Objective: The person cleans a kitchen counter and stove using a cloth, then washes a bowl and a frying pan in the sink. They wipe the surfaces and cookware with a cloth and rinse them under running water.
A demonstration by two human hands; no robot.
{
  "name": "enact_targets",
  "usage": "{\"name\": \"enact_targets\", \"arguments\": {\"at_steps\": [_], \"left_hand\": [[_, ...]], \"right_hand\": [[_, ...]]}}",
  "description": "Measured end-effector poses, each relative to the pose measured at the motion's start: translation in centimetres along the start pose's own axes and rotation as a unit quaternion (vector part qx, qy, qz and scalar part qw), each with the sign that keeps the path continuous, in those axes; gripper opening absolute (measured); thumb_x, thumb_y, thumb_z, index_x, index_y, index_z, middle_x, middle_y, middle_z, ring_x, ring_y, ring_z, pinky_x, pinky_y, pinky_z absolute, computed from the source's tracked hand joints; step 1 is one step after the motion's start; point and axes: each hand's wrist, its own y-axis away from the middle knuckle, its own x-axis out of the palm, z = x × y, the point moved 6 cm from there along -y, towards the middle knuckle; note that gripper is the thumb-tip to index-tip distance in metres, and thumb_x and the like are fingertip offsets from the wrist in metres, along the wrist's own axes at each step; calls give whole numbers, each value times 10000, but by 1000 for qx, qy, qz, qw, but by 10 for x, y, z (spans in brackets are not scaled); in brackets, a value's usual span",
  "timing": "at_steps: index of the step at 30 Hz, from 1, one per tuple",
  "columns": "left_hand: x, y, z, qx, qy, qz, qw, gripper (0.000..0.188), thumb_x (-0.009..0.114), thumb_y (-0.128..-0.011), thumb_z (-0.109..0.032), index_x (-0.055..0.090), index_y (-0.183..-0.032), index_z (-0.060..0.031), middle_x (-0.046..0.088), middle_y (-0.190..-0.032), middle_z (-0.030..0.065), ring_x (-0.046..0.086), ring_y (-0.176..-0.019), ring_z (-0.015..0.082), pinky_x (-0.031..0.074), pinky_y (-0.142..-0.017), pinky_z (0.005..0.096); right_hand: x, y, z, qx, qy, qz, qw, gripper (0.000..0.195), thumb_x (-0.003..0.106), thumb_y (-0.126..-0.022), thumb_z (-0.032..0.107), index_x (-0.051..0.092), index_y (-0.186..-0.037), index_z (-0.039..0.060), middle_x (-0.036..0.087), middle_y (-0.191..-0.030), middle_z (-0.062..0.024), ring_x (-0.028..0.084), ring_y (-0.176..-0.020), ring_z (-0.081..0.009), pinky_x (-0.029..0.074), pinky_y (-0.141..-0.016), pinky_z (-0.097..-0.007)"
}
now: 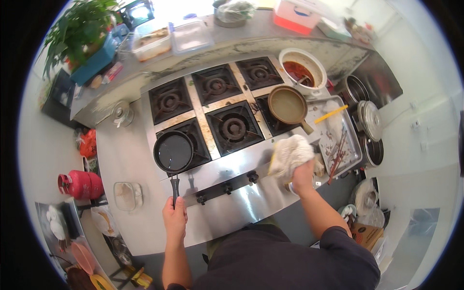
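My left hand (175,217) grips the handle of a small black frying pan (173,151), which sits over the front left burner of a steel gas stove (250,203). In my right hand (303,176) is a bunched white cloth (291,156) with a yellow edge, held above the stove's front right part. Behind the cloth, a brown pan (287,105) with cloudy liquid rests on the right front burner. The front middle burner (233,127) has nothing on it. A white pot (313,59) holding red, oily liquid and a utensil stands at the back right.
A metal tray (357,145) with chopsticks and scraps lies to the right, beside stacked pots and lids (370,119). At left are a glass container (125,195) and a glass jar (122,113). Plastic boxes (192,36) line the back ledge. A red gas cylinder (85,184) stands far left.
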Motion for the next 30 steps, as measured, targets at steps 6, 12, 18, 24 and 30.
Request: {"name": "enact_targets", "arguments": {"at_steps": [6,12,18,24,30], "left_hand": [[33,-11,-9,20,-4,40,999,285,585,-1019,-306,527,-889,-59,471,-624,-21,380,-461,41,310,-398,206],[46,-4,-24,40,-14,57,997,280,572,-1026,-309,516,-879,-77,463,-633,-28,380,-471,39,312,-400,201],[49,4,-27,40,-17,57,997,282,562,-1031,-313,507,-874,-86,457,-636,-33,380,-479,36,311,-402,195],[40,11,-25,40,-9,43,998,268,552,-1036,-294,510,-876,-83,458,-634,-32,383,-478,35,308,-402,194],[36,12,-27,42,-1,37,998,265,550,-1036,-279,508,-866,-81,461,-632,-29,382,-477,38,308,-401,198]], "right_hand": [[-111,-32,-3,-98,-108,-246,958,278,449,-1042,191,554,-1199,-12,593,-1216,-112,591,-1026,-200,485,-909,-335],[-173,-101,-45,-103,-52,-237,965,290,447,-1018,184,584,-1166,-24,622,-1189,-165,606,-1024,-291,499,-871,-392],[-148,-129,-66,-114,401,-106,903,330,519,-928,168,611,-1183,-19,607,-1228,-261,548,-1139,-435,427,-989,-469],[-90,-116,-52,-164,646,-45,744,501,557,-923,331,561,-1324,32,542,-1351,-219,426,-1321,-411,224,-1135,-655],[-44,-78,-47,-152,648,24,746,509,565,-925,390,623,-1238,-8,554,-1325,-238,422,-1320,-441,200,-1151,-643]]}}
